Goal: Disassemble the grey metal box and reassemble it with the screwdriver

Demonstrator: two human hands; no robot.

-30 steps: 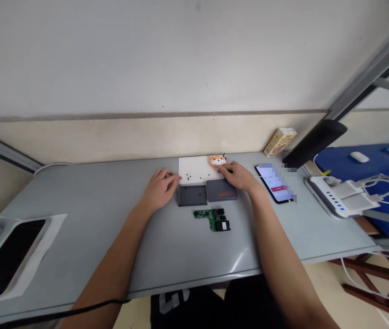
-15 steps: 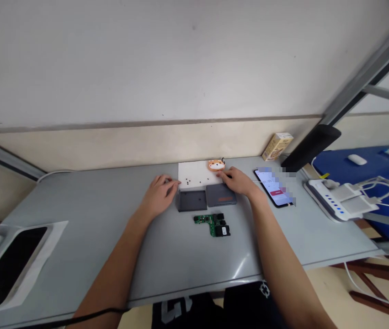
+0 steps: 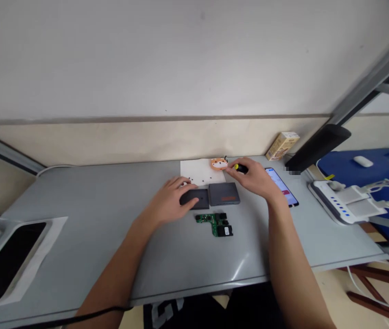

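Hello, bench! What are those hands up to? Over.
Left hand spread over dark tray, partly hiding it. Right hand holding black-and-yellow tool. Green circuit board uncovered.

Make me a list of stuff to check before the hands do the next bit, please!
1. Black tool with a yellow end in the right hand: ok, held.
2. Tool's other end in sight: not ok, hidden by the hand.
3. Shallow dark-grey rectangular tray gripped firmly by the left hand: cannot tell; fingers and thumb reach over it.
4. Green L-shaped circuit board away from both hands: ok, on the smooth grey table.
5. All tiny dark pieces on the flat white paper countable: cannot tell; the left hand may hide some.
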